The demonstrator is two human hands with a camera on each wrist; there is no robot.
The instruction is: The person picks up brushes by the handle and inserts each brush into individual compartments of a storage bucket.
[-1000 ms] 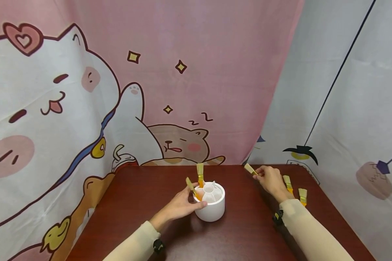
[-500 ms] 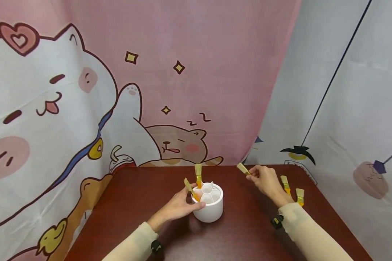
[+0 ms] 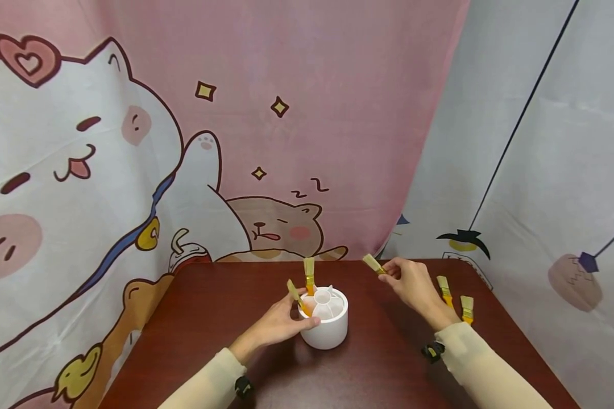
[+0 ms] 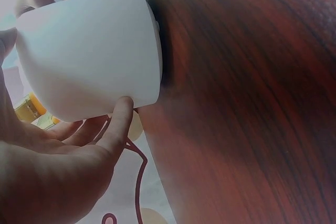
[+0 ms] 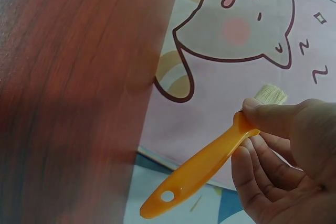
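Observation:
A white round holder (image 3: 323,334) with divided compartments stands on the table. My left hand (image 3: 276,326) grips its left side, thumb at the front and fingers around the back; in the left wrist view, fingers press its white wall (image 4: 94,56). Two brushes with pale bristles, one upright (image 3: 309,270) and one leaning (image 3: 293,291), stand bristles up in the holder's left compartments. To the right, my right hand (image 3: 414,287) pinches another brush (image 3: 372,262) near its bristle end. In the right wrist view its orange handle (image 5: 197,169), with a hole at the end, points away from the fingers.
Two more brushes, one nearer the back (image 3: 444,289) and one in front of it (image 3: 467,309), lie on the right side of the reddish-brown table (image 3: 225,301), by my right forearm. A printed cartoon curtain (image 3: 368,142) hangs behind the table.
My right hand has moved left with the brush, drawing away from the two lying brushes and nearer the holder. The left hand keeps its grip on the holder.

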